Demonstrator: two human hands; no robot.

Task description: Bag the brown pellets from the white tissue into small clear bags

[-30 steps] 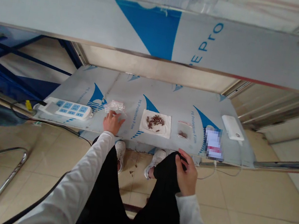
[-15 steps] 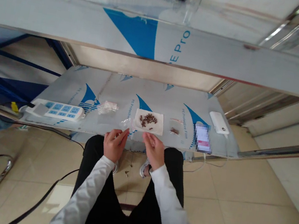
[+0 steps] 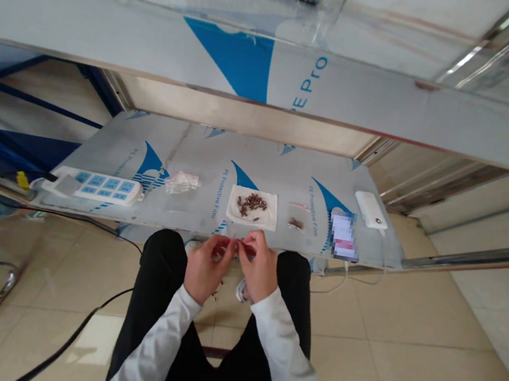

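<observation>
My left hand [image 3: 207, 267] and my right hand [image 3: 259, 267] meet fingertip to fingertip just in front of the shelf edge. Both are closed in a pinch on a small clear plastic bag [image 3: 234, 236], mostly hidden by the fingers. Just beyond them, a white square tray [image 3: 265, 221] carries a pile of small dark brown metal pieces, perhaps screws. To its right lies a clear bag [image 3: 297, 216] with a few similar pieces inside. Left of the tray is a heap of clear plastic bags [image 3: 182, 183].
A white power strip [image 3: 105, 187] lies at the left end of the shelf [image 3: 170, 138]. At the right are a phone [image 3: 344, 235] and a white power bank [image 3: 370, 209] with a cable. An upper shelf [image 3: 137, 46] crosses above; a few small pieces lie on the floor.
Both hands have come together from apart. The clear bag that lay by the left fingers has left the shelf and is now between the fingertips.
</observation>
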